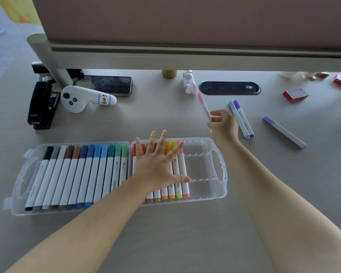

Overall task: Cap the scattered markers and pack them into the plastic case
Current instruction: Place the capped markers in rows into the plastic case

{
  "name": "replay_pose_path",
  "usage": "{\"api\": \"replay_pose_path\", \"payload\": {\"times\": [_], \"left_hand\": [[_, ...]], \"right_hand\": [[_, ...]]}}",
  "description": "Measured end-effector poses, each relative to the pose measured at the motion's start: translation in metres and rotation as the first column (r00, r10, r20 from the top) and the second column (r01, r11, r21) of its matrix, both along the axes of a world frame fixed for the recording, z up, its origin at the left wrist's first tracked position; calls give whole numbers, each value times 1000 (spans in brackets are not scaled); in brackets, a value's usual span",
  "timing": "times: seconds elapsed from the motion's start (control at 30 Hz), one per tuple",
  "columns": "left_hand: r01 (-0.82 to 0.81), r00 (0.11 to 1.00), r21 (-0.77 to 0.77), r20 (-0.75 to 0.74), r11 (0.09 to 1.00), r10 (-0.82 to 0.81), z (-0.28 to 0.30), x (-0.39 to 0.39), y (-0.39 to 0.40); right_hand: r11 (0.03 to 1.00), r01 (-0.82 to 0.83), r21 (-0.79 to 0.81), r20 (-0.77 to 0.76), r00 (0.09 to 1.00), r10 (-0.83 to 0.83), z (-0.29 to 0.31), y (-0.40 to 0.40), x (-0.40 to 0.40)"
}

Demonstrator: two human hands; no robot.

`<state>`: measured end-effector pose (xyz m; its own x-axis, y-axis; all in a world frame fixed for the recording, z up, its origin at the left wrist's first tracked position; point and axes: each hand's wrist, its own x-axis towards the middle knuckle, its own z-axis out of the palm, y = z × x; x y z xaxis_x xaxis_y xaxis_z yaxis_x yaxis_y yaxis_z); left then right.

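Head view, over the desk:

Left hand (158, 164): spread flat, fingers straight, pressing on the warm-coloured markers (176, 174) in the right half of the plastic case (219, 186); holding nothing.

Right hand (223, 125): curled round the pink marker (204, 107), lifted above the desk beyond the case, capped end pointing up and away.

Case: lying open, left half full of capped markers from black through green, right half filled only at its left side, open slots at its right.

Still loose: two purple markers (241, 120) side by side just right of the right hand, lilac marker (284, 132) further right; all three appear capped.

Risk, seating: pink marker likely to ride up on the slot ribs if laid in at an angle, leaving it proud of the row.

Risk, left hand: splayed fingers reach to the last seated marker, close to the next slot, likely to block the way in.

Risk, cap: lower end of the pink marker hidden in the fist, so cannot tell whether capped there.

Risk, reach: glass jar (189, 81) near the raised tip, liable to be knocked by a swing.

Surroundings: stapler (41, 107), white controller (81, 98), phone (110, 84), red boxes (295, 94) well clear of the case.
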<state>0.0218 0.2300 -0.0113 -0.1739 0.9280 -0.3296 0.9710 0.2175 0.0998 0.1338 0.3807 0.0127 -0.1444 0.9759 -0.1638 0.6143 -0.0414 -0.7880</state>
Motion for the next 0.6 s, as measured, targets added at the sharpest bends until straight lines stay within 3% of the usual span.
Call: {"api": "replay_pose_path", "payload": {"times": [0.1,0.3,0.43,0.6], "left_hand": [[-40,999,-7,0,999,40,0,2,-1],[-38,999,-40,5,998,38,6,2,1],[-16,999,-60,41,998,18,11,-3,-1],[-15,996,-13,90,1000,16,15,-15,-13]], "right_hand": [[995,27,-93,-154,987,-41,11,-6,8],[959,-67,-277,-222,975,4,23,-40,27],[897,-163,-410,-202,976,85,27,-63,30],[864,-233,-446,-89,972,217,15,-81,27]]}}
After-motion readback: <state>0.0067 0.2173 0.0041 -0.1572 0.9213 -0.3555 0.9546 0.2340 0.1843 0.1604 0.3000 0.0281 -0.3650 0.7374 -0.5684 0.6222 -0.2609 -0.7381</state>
